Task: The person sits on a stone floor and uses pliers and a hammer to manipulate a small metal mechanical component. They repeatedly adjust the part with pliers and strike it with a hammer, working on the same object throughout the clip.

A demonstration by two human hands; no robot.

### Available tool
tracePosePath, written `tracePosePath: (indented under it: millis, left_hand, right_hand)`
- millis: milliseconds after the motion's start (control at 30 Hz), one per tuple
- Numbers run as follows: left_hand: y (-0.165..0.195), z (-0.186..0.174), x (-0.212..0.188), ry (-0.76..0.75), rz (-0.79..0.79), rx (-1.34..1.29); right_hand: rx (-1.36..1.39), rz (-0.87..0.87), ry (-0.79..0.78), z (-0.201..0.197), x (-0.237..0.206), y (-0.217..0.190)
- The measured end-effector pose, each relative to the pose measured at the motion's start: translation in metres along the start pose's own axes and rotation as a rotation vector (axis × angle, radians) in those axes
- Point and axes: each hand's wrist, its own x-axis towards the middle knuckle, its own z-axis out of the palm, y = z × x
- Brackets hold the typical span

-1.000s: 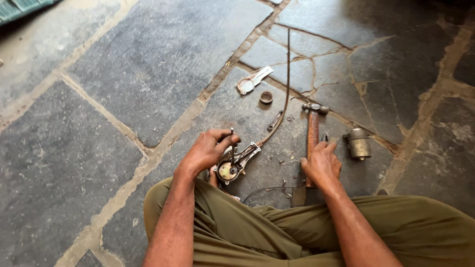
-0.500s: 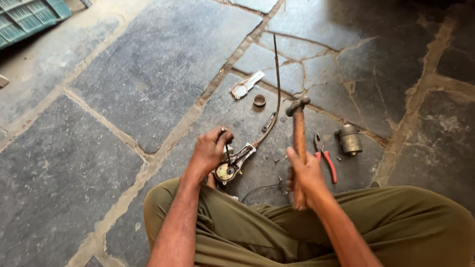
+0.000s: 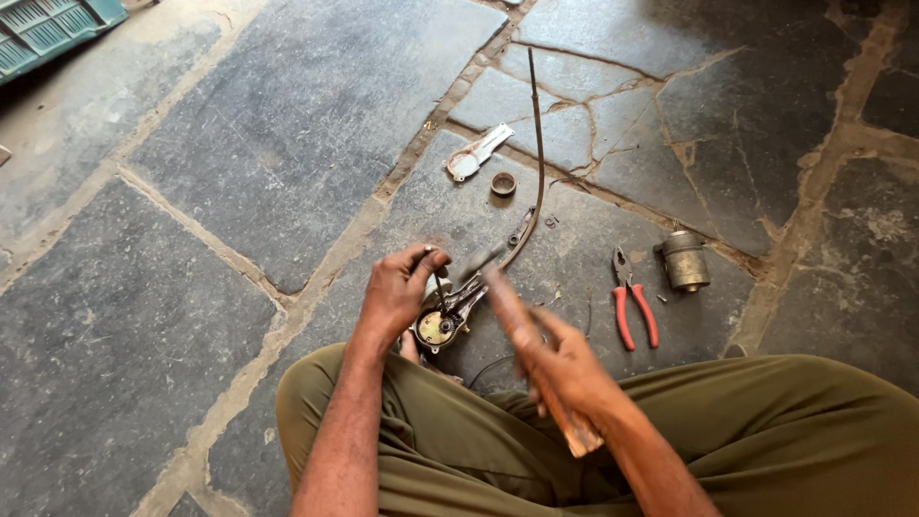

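The person sits cross-legged on a stone floor (image 3: pixel 239 124) of dark slabs with pale joints, olive trousers filling the lower edge of the head view. The left hand (image 3: pixel 400 292) is closed narrowly, thumb and fingers pinching a thin dark punch (image 3: pixel 437 280) held upright, its lower end set on a small metal mechanism (image 3: pixel 445 318) with a round brass-coloured face, which lies on the floor just in front of the knees. The right hand (image 3: pixel 567 369) is wrapped around the wooden handle of a hammer (image 3: pixel 522 330); the handle's butt sticks out below the wrist, and the head end is blurred just beside the top of the punch, so contact cannot be told. A long thin cable (image 3: pixel 538 134) runs from the mechanism away across the slabs. To the right, red-handled pliers (image 3: pixel 632 302) lie on the floor, and just beyond them stands a small grey metal cylinder (image 3: pixel 683 260). Further out, near a joint, lie a flat pale metal cover (image 3: pixel 477 153) and a small dark ring (image 3: pixel 503 183). A teal slatted crate (image 3: pixel 48 29) shows at the top left corner
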Motion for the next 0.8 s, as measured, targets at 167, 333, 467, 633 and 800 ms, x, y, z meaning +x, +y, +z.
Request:
tracePosePath:
  millis: [167, 333, 467, 633, 800]
  left_hand:
    - [0.007, 0.0, -0.006, 0.015, 0.042, -0.012]
    - [0.014, -0.002, -0.008, 0.033, 0.082, 0.028]
    - [0.014, -0.004, -0.008, 0.064, 0.164, 0.019]
    - [0.013, -0.001, -0.01, 0.047, 0.123, -0.034]
    - [0.013, 0.004, -0.006, 0.072, 0.164, 0.075]
  right_hand:
    - [0.424, -0.212, 0.176, -0.017, 0.02, -0.002]
    - [0.279, 0.046, 0.069, -0.005, 0.024, 0.014]
    - [0.113, 0.079, -0.092, -0.004, 0.026, 0.02]
    - [0.525, -0.055, 0.192, -0.039, 0.036, 0.008]
    - [0.395, -0.187, 0.354, -0.019, 0.027, 0.017]
